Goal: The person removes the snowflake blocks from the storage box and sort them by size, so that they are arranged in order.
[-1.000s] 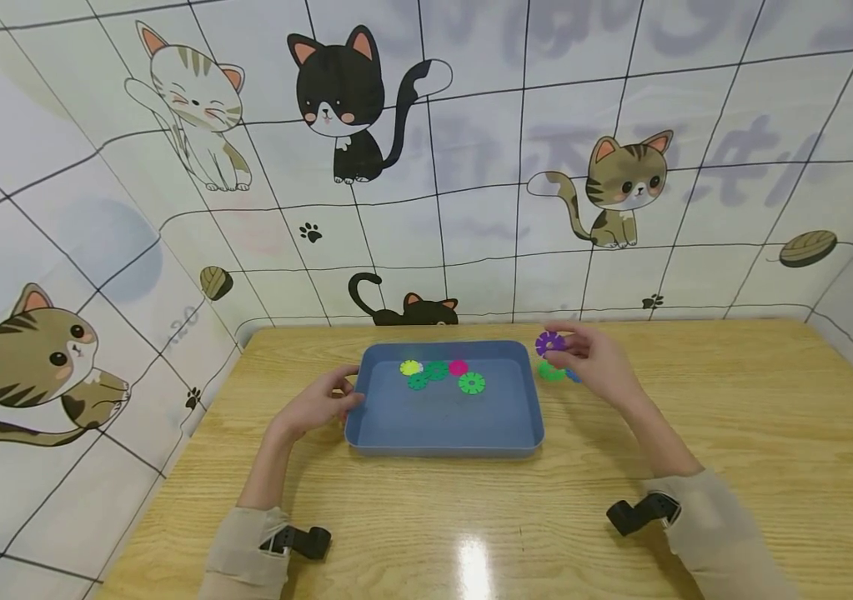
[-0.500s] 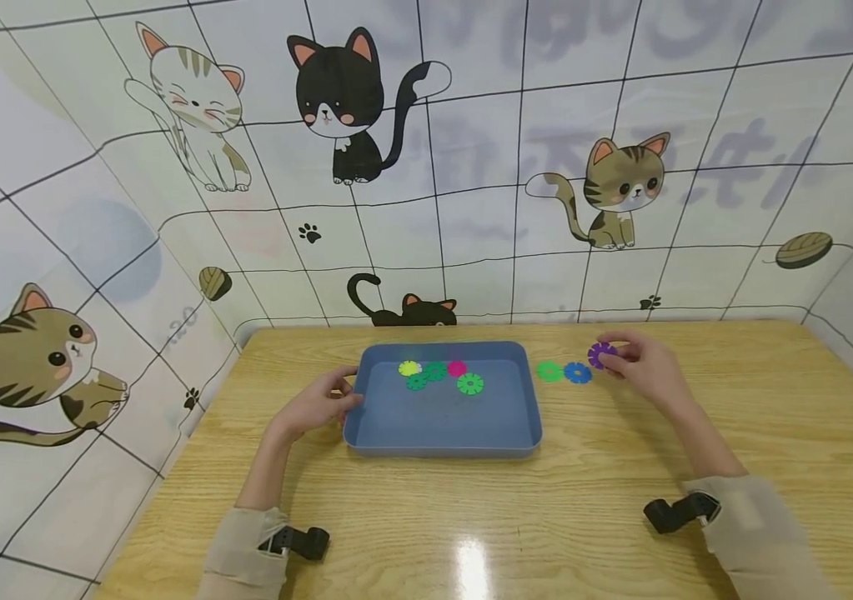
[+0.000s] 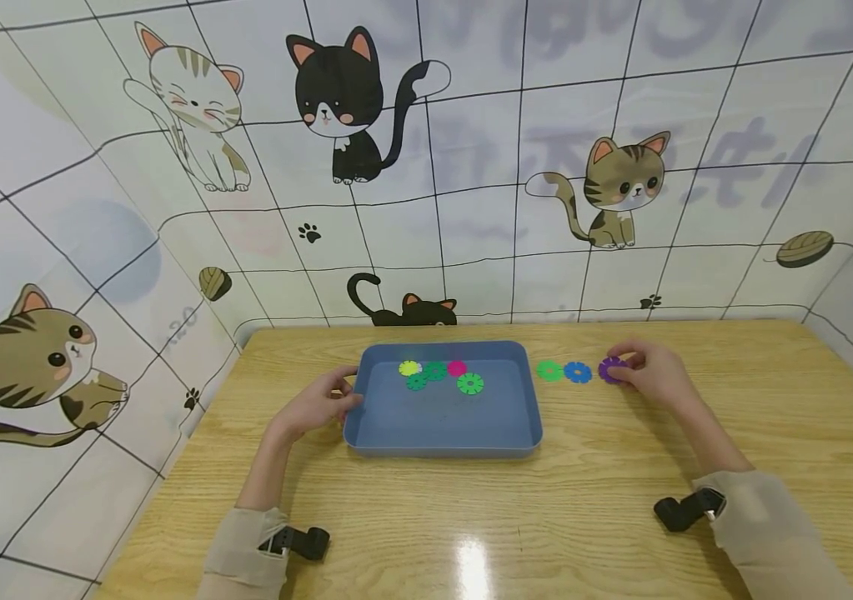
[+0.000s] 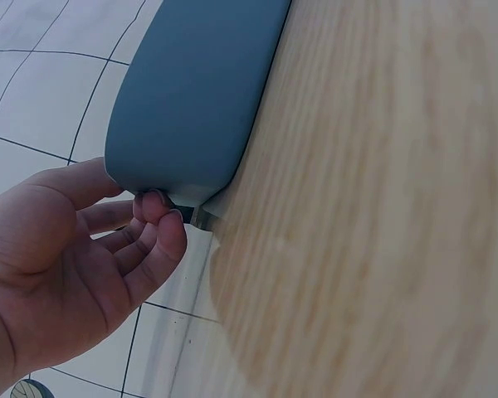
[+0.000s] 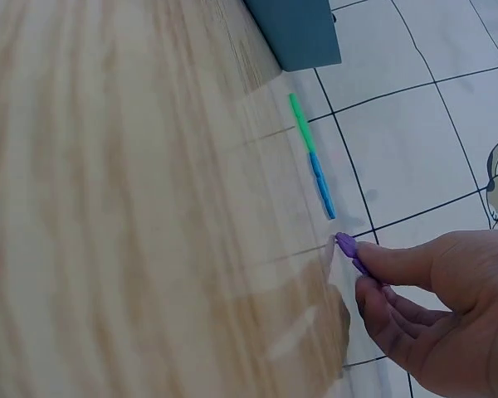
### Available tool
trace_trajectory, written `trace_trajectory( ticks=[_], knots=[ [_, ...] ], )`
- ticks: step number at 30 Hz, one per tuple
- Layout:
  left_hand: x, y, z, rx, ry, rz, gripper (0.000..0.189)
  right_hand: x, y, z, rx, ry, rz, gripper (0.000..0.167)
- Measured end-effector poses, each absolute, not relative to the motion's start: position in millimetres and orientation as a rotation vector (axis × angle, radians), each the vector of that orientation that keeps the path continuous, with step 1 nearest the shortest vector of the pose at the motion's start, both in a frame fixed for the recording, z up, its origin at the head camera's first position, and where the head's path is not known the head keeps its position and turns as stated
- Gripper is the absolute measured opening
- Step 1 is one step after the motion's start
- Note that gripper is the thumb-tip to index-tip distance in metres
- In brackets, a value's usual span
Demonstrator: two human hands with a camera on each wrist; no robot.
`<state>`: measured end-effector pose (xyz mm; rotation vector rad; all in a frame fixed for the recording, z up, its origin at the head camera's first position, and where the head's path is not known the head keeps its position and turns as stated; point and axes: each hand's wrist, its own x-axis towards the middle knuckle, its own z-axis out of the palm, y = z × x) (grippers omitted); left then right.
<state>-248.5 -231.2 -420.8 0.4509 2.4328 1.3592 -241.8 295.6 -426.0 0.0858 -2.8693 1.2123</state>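
Observation:
My right hand (image 3: 654, 377) pinches a purple notched plastic disc (image 3: 612, 370) between thumb and fingers, low over the table right of the tray. In the right wrist view the purple disc (image 5: 346, 245) is tilted. Left of it, a blue notched disc (image 3: 578, 372) and a green notched disc (image 3: 549, 371) lie flat in a row. With its fingers curled at the left wall, my left hand (image 3: 318, 404) holds the blue-grey tray (image 3: 444, 451). Inside lie a light green disc (image 3: 470, 383), a pink disc (image 3: 457, 368), a yellow disc (image 3: 408, 367) and darker green discs (image 3: 435, 372).
The wooden table (image 3: 426, 517) runs back to a wall covering (image 3: 486, 250) printed with cats and grid lines. A black wrist camera (image 3: 684, 510) is strapped at the right sleeve and another black camera (image 3: 298, 542) at the left.
My right hand has carried the purple disc to the right, past the green and blue discs, then lowered it toward the table. The left hand has stayed at the tray.

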Motion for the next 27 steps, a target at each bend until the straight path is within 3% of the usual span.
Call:
trace_trajectory(
  ticks=[27],
  knots=[
    [-248.5,-229.7,-420.3,0.461,2.431,1.359,0.062,-251.0,299.1,-434.5,0.113,-2.947,1.058,0.034]
  ],
)
